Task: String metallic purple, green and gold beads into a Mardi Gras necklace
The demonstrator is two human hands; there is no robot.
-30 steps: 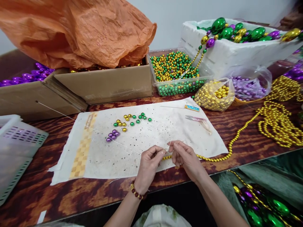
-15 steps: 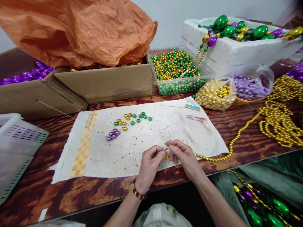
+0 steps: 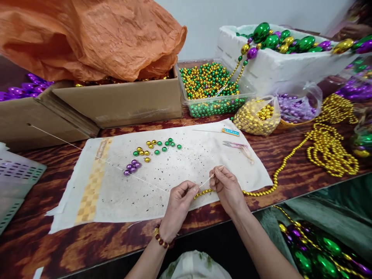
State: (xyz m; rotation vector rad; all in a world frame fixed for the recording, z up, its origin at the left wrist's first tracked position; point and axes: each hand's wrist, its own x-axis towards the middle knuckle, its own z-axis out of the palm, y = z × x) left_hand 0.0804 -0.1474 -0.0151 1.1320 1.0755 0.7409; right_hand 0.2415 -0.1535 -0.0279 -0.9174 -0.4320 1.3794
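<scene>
Two hands were close together, with a short piece of white thread [image 3: 207,181] between them. The left hand [image 3: 178,205] pinched it low down, thumb against finger. The right hand [image 3: 228,190] pinched it too, higher up and farther away. So the thread sat right in the gap between both sets of fingers, and neither hand was nearer. It was long and thin, and it pointed on a slant, up from the left fingers and off to the right ones.

Just under that gap lay the gold bead string [image 3: 263,193]. It ran sideways. A small bit showed by the left fingertips, went out of sight at the right hand, then came out to the right and curved away. I could not tell if the left fingers held its end.

A long thread [image 3: 139,178] stretched from near the left fingers, out to the left, to a brown box [image 3: 17,128]. Beyond the right fingers, small pink snips [image 3: 235,145] lay on the white cloth [image 3: 124,205], tips pointing left.
</scene>
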